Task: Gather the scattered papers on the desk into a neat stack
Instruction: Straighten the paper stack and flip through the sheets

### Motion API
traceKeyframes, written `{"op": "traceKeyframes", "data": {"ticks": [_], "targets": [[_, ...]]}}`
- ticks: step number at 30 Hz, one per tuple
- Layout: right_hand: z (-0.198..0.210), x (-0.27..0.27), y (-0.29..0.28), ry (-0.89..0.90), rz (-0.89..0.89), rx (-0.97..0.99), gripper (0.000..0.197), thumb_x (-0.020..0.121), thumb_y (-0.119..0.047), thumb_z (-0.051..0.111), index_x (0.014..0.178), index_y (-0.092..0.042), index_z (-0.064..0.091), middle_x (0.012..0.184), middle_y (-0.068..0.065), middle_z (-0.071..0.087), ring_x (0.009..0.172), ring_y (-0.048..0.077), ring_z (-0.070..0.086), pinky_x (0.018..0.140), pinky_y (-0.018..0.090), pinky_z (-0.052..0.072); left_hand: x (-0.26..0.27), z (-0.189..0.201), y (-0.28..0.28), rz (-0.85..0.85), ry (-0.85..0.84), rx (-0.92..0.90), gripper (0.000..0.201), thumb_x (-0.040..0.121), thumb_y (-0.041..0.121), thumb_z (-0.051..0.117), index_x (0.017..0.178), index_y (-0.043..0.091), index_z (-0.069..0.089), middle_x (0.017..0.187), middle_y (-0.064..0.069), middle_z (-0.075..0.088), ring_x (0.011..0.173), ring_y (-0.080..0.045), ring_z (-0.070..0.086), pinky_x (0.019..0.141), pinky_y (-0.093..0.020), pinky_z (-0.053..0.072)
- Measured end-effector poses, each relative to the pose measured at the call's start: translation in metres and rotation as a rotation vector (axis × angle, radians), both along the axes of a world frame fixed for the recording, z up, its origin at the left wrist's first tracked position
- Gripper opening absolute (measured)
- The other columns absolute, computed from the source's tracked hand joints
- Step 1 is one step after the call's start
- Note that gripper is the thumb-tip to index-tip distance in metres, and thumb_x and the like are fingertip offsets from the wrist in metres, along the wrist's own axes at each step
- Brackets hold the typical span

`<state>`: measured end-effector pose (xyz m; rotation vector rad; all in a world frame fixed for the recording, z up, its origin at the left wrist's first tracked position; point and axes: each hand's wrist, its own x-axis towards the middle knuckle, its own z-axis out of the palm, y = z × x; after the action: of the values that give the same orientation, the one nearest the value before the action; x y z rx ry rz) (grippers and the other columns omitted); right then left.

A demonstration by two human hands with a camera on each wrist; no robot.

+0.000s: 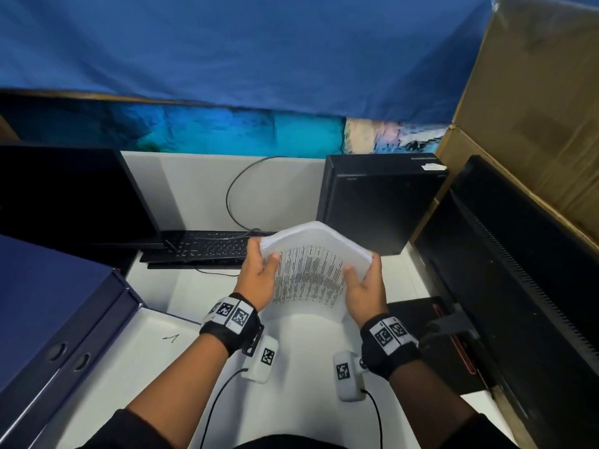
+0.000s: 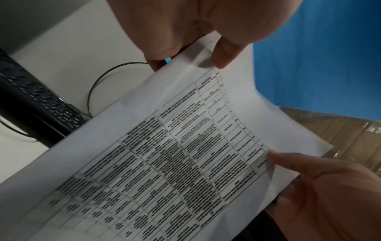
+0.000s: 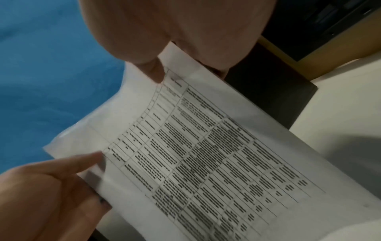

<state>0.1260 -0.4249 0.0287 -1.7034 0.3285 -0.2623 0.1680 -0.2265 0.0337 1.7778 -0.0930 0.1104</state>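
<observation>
— Papers (image 1: 311, 270), where are they?

— Bunched between both my hands at centre frame, lifted off the desk (image 1: 201, 296). My left hand (image 1: 259, 273) pinches one side edge, my right hand (image 1: 364, 283) the other; the sheets bow upward.

— Which step?

— Squaring up, I judge. Next: tap the edges level, then lay them flat.

— Around you?

— White desk; keyboard (image 1: 207, 247) centre left, black computer case (image 1: 379, 202) upper right, blue cloth (image 1: 259, 53) above.

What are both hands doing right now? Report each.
Left hand: grips the left edge of the stack of papers.
Right hand: grips its right edge.
</observation>
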Motion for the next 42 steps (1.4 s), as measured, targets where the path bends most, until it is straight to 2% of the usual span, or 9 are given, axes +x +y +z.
{"op": "traceKeyframes", "data": {"ticks": [9, 16, 20, 27, 29, 32, 36, 39, 42], "targets": [[0.004, 0.002, 0.002, 0.002, 0.055, -0.063, 0.026, 0.099, -0.017, 0.052, 0.118, -0.029, 0.037, 0.104, -0.009, 0.060, 0.098, 0.010, 0.062, 0.078, 0.027, 0.055, -0.001, -0.005, -0.001, 0.028, 0.053, 0.028, 0.020, 0.098, 0.013, 0.046, 0.115, 0.017, 0.036, 0.111, -0.004, 0.058, 0.096, -0.013, 0.057, 0.073, -0.013, 0.045], [0.016, 0.003, 0.010, -0.105, 0.041, -0.084, 0.019, 0.102, -0.020, 0.046, 0.119, -0.021, 0.037, 0.103, -0.007, 0.061, 0.093, 0.004, 0.063, 0.067, 0.014, 0.053, -0.005, 0.012, -0.011, 0.088, -0.042, -0.025, 0.019, 0.098, 0.012, 0.045, 0.114, 0.018, 0.037, 0.104, 0.006, 0.056, 0.095, -0.008, 0.057, 0.081, -0.025, 0.046], [0.008, 0.000, 0.016, -0.044, 0.047, -0.038, 0.026, 0.099, -0.017, 0.051, 0.119, -0.025, 0.036, 0.106, -0.008, 0.059, 0.102, 0.014, 0.063, 0.074, 0.019, 0.054, -0.009, -0.003, -0.011, 0.076, 0.070, -0.013, 0.028, 0.094, 0.019, 0.054, 0.115, 0.022, 0.036, 0.115, -0.003, 0.057, 0.105, -0.021, 0.058, 0.090, -0.037, 0.049], [0.032, 0.004, 0.008, -0.221, -0.103, -0.006, 0.027, 0.090, -0.023, 0.067, 0.107, -0.015, 0.048, 0.095, -0.004, 0.059, 0.078, 0.002, 0.062, 0.067, 0.018, 0.054, -0.002, 0.022, -0.008, 0.199, -0.107, -0.118, 0.031, 0.089, 0.030, 0.062, 0.106, 0.013, 0.042, 0.092, 0.007, 0.053, 0.076, 0.010, 0.055, 0.068, -0.003, 0.041], [0.041, 0.011, 0.008, -0.254, -0.183, 0.020, 0.016, 0.093, -0.025, 0.063, 0.098, -0.014, 0.053, 0.090, -0.006, 0.057, 0.077, -0.003, 0.058, 0.071, 0.015, 0.049, 0.006, 0.028, -0.011, 0.247, -0.153, -0.148, 0.023, 0.088, 0.035, 0.060, 0.098, 0.018, 0.047, 0.089, 0.007, 0.052, 0.080, 0.007, 0.053, 0.074, -0.008, 0.039], [0.043, 0.021, 0.008, -0.224, -0.262, 0.083, 0.007, 0.093, -0.024, 0.059, 0.090, -0.018, 0.055, 0.088, -0.004, 0.058, 0.082, 0.012, 0.059, 0.074, 0.024, 0.050, 0.013, 0.028, -0.014, 0.280, -0.129, -0.170, 0.007, 0.087, 0.034, 0.054, 0.087, 0.033, 0.047, 0.092, 0.002, 0.056, 0.089, -0.017, 0.056, 0.082, -0.027, 0.042], [0.038, 0.024, 0.009, -0.214, -0.246, 0.077, 0.006, 0.094, -0.009, 0.055, 0.093, -0.015, 0.055, 0.086, -0.008, 0.056, 0.065, -0.008, 0.055, 0.056, 0.005, 0.043, 0.015, 0.024, -0.015, 0.312, -0.127, -0.147, 0.014, 0.092, 0.009, 0.050, 0.091, 0.023, 0.051, 0.085, 0.009, 0.055, 0.081, -0.012, 0.053, 0.073, -0.016, 0.040], [0.038, 0.019, 0.007, -0.230, -0.181, 0.058, 0.007, 0.095, -0.015, 0.056, 0.102, -0.015, 0.052, 0.089, -0.010, 0.056, 0.068, -0.013, 0.056, 0.062, 0.010, 0.047, 0.013, 0.027, -0.015, 0.282, -0.137, -0.176, 0.007, 0.091, 0.018, 0.051, 0.092, 0.025, 0.050, 0.086, 0.009, 0.054, 0.081, -0.008, 0.052, 0.076, -0.017, 0.040], [0.024, 0.009, -0.003, -0.209, -0.086, 0.016, 0.034, 0.091, -0.018, 0.065, 0.117, -0.022, 0.044, 0.102, -0.003, 0.060, 0.088, 0.008, 0.066, 0.075, 0.029, 0.057, 0.006, 0.018, -0.004, 0.169, -0.116, -0.281, 0.032, 0.082, 0.038, 0.057, 0.106, 0.019, 0.047, 0.096, 0.005, 0.056, 0.085, -0.001, 0.056, 0.081, -0.016, 0.044]]}}
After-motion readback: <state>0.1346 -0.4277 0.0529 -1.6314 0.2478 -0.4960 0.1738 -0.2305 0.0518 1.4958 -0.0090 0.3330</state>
